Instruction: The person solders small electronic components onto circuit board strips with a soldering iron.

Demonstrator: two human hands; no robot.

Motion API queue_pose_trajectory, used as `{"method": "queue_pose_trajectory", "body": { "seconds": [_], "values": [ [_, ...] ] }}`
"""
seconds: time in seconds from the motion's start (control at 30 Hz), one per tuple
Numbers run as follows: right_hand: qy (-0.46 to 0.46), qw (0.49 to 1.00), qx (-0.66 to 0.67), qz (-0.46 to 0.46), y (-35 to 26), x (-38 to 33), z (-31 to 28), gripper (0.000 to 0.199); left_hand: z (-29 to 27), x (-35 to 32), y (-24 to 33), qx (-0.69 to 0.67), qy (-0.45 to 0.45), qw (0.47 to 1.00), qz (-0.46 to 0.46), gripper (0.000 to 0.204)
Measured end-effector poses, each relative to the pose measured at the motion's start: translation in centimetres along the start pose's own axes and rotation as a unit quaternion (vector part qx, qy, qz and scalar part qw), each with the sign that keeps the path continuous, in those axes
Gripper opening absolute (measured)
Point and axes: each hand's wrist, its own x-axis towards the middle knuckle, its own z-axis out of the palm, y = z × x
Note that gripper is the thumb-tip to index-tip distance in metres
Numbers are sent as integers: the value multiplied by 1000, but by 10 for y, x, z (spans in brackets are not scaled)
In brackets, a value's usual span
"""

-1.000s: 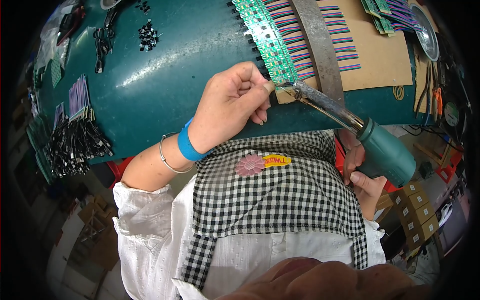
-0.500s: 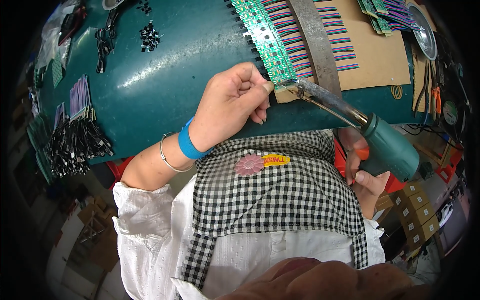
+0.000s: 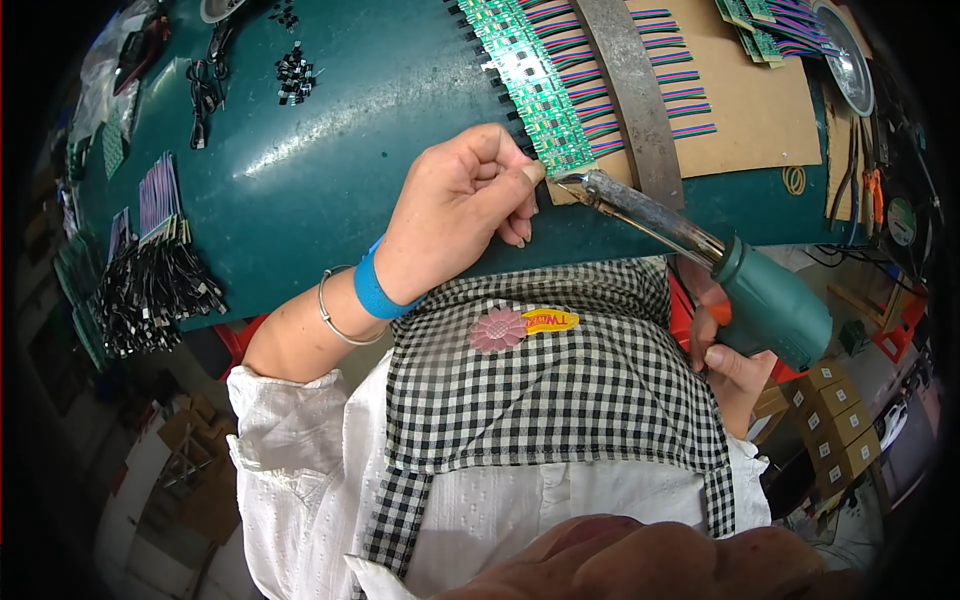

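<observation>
A green-handled soldering gun (image 3: 775,305) is in my right hand (image 3: 735,365), whose fingers wrap its grip and partly hide behind it. Its metal barrel slants up to the left, with the tip at the near end of a strip of green circuit boards (image 3: 535,85). My left hand (image 3: 470,195) is closed in a pinch at that same corner, thumb against index finger; whatever lies between them is too small to make out. Black connectors stick out along the left side of the boards. Striped wires (image 3: 590,90) run from their right side, under a flat metal bar (image 3: 630,95).
Brown cardboard (image 3: 750,130) lies beneath the wires on the green table (image 3: 370,100). Small black parts (image 3: 295,75) and a bundle of black-ended cables (image 3: 160,275) lie to the left. At the right are more wired boards (image 3: 750,30), a metal dish (image 3: 845,60) and orange-handled pliers (image 3: 873,200).
The soldering gun has shifted slightly left and down, its tip still close to the near end of the boards. My left hand stays almost in place.
</observation>
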Motion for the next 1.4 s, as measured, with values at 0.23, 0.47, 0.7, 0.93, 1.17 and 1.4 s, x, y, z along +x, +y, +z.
{"method": "queue_pose_trajectory", "body": {
  "seconds": [0.23, 0.47, 0.7, 0.93, 1.17, 1.4],
  "values": [
    [-49, 993, 75, -70, 0, 14, -1, 56, -3, 0, 0, -2, -2, 1000, -2, 14],
    [-88, 982, 108, -128, -7, 25, -9, 59, -1, 3, 2, -13, -17, 1000, -2, 12],
    [-96, 934, 134, -317, -37, 59, -29, 57, -9, -5, -2, 5, 7, 1000, -18, 12],
    [287, 889, -163, -318, -45, 113, -47, 36, -9, -6, 1, -10, 10, 1000, -24, 12],
    [7, 957, 26, -290, -41, 70, -38, 53, -18, -9, 3, -3, -29, 1000, -3, 19],
    [-109, 975, 95, -168, -5, 30, -14, 57, -19, -5, 5, 66, -2, 998, 16, 16]
  ]
}}
